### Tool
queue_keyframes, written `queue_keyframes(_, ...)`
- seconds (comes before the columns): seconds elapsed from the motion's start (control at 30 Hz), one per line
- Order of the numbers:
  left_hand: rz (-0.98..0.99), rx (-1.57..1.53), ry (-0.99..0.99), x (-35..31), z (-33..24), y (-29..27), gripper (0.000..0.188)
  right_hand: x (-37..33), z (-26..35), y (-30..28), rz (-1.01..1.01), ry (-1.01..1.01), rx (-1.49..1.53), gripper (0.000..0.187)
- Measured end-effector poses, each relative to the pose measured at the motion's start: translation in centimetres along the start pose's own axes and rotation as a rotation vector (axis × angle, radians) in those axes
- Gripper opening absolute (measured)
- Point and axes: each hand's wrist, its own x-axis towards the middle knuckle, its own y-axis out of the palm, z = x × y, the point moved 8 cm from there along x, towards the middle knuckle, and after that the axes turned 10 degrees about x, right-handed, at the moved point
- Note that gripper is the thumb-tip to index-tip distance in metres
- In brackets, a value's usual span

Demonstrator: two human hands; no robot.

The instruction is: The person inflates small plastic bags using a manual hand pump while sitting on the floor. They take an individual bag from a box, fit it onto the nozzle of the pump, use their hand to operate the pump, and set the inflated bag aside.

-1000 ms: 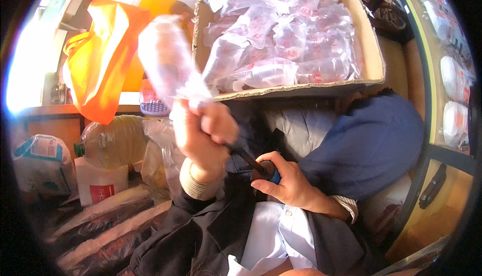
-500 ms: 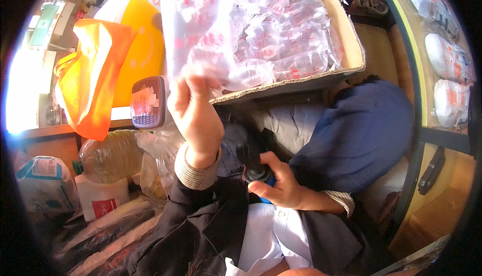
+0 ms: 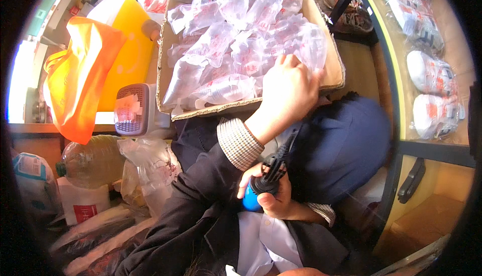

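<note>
Clear plastic packet: a crinkled, see-through pouch with faint reddish marks (image 3: 312,47), standing slightly tilted at the right end of the box.
Box: an open, shallow brown cardboard box (image 3: 333,70), crowded with similar clear pouches bearing red print.
Blue tool: a rounded bright-blue body (image 3: 251,200) with a ridged black collar and slim black parts pointing upward, just below the left wrist.
Left hand: reaching across the chest (image 3: 288,92), back of the hand uppermost, fingers bent and nearly closed beside the packet's near end; whether they grip it cannot be told.
Left cuff: checked beige fabric (image 3: 238,143) below a black sleeve.
Right hand: low before the white shirt (image 3: 277,198), fingers and thumb wrapped around the blue tool.
</note>
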Motion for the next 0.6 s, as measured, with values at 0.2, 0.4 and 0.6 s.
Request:
queue_keyframes(0.2, -0.03, -0.006, 0.098, -0.9, -1.7, -1.6, 0.032, -0.5, 0.8, -0.7, -0.137, -0.117, 0.087, 0.053)
queue_keyframes(0.4, -0.157, -0.019, 0.16, -2.4, 0.0, -4.6, 0.023, -0.2, 0.3, -0.7, -0.171, -0.041, 0.175, 0.048)
queue_keyframes(0.6, -0.215, -0.207, 0.291, -4.6, 1.4, -7.2, 0.022, -0.5, -0.1, -1.2, -0.226, -0.107, 0.207, 0.047)
